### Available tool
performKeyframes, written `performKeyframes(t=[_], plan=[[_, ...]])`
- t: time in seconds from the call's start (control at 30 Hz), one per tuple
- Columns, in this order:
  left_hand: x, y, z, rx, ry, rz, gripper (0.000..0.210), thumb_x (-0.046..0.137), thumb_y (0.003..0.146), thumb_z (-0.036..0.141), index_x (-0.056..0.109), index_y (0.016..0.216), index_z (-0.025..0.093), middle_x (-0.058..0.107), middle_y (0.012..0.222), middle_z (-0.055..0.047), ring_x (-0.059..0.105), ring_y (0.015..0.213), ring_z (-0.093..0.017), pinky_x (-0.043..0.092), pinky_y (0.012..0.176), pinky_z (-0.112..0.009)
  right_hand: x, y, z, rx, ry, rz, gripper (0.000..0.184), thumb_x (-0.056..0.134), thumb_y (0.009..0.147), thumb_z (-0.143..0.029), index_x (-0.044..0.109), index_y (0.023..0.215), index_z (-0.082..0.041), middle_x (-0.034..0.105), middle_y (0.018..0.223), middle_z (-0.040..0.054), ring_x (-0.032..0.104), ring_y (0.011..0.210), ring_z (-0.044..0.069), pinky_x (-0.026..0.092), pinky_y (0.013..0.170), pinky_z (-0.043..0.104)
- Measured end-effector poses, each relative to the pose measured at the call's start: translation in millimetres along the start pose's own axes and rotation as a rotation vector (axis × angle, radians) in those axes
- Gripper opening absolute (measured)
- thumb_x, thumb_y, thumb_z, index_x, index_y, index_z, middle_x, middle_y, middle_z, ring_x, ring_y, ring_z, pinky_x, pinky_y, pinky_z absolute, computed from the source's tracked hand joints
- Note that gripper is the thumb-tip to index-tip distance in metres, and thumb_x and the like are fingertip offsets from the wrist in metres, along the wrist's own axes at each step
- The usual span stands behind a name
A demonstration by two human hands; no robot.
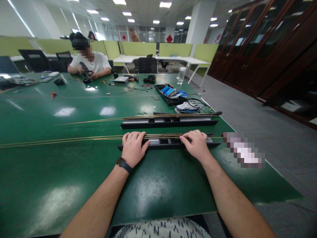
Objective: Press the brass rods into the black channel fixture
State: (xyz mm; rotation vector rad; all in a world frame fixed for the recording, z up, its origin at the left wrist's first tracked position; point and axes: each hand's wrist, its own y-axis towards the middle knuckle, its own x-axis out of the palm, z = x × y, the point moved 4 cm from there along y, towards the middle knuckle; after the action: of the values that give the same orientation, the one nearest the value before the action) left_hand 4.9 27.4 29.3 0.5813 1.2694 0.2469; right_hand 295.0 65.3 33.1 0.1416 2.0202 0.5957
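A long black channel-shaped housing [163, 145] with a silver inside lies across the table in front of me. Thin gold-coloured wires [162, 136] run along its far side and trail far out to the left. My left hand [133, 147], with a dark watch on its wrist, rests over the housing's left end and the wires, thumb spread away from the fingers. Near the right end, my right hand [196, 144] pinches at the wires between thumb and fingertips. Behind lies a second similar black housing [170, 123] with more gold-coloured wires along it.
A black tray [163, 96] holding blue items stands farther back, with white gloves [187, 106] and black cables beside it. A clear cup [181, 76] is near the far edge. Across the green table [74, 165] a seated person [91, 62] handles a dark device. A pixelated object [244, 150] lies right.
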Motion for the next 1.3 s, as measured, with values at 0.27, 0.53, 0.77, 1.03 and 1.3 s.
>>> performKeyframes(t=[0.27, 0.53, 0.77, 1.03, 1.3], plan=[[-0.7, 0.1, 0.1, 0.000, -0.007, 0.005, 0.038, 0.056, 0.098, 0.046, 0.064, 0.126, 0.023, 0.071, 0.117, -0.012, 0.060, 0.116, -0.031, 0.033, 0.108, -0.051, -1.7, -0.9, -2.8, -0.001, 0.002, 0.011, 0.027, 0.061, 0.092, -0.046, 0.071, 0.078, -0.025, 0.075, 0.087, 0.0027, 0.059, 0.096, 0.024, 0.027, 0.091, 0.044], [-0.9, -0.3, 0.3, 0.003, 0.006, 0.007, 0.037, 0.057, 0.098, 0.046, 0.064, 0.125, 0.022, 0.071, 0.117, -0.011, 0.061, 0.116, -0.030, 0.034, 0.108, -0.049, 0.1, -0.3, 1.3, -0.006, -0.023, 0.018, 0.029, 0.060, 0.093, -0.046, 0.072, 0.077, -0.025, 0.075, 0.086, 0.0022, 0.059, 0.096, 0.023, 0.027, 0.089, 0.043], [-0.8, 0.0, 0.8, 0.004, 0.004, 0.008, 0.037, 0.056, 0.098, 0.046, 0.064, 0.126, 0.023, 0.071, 0.117, -0.011, 0.061, 0.115, -0.030, 0.033, 0.108, -0.050, -0.3, -1.0, -0.9, -0.009, -0.012, 0.018, 0.028, 0.061, 0.092, -0.048, 0.072, 0.079, -0.025, 0.075, 0.086, 0.0030, 0.059, 0.095, 0.024, 0.027, 0.090, 0.043], [0.8, -0.9, -0.6, 0.007, 0.009, 0.012, 0.038, 0.057, 0.098, 0.046, 0.063, 0.126, 0.022, 0.071, 0.117, -0.011, 0.060, 0.115, -0.030, 0.033, 0.109, -0.051, 0.0, 0.1, 2.1, 0.000, -0.004, 0.009, 0.028, 0.060, 0.092, -0.045, 0.072, 0.077, -0.025, 0.074, 0.084, 0.0023, 0.057, 0.095, 0.023, 0.027, 0.090, 0.043], [-0.1, -0.4, -0.9, 0.010, 0.007, 0.014, 0.038, 0.057, 0.097, 0.045, 0.064, 0.126, 0.021, 0.071, 0.117, -0.012, 0.061, 0.115, -0.030, 0.034, 0.108, -0.051, -1.1, -1.1, -2.9, -0.002, 0.007, 0.025, 0.029, 0.060, 0.092, -0.048, 0.072, 0.079, -0.025, 0.075, 0.086, 0.0030, 0.058, 0.095, 0.024, 0.027, 0.091, 0.044]])
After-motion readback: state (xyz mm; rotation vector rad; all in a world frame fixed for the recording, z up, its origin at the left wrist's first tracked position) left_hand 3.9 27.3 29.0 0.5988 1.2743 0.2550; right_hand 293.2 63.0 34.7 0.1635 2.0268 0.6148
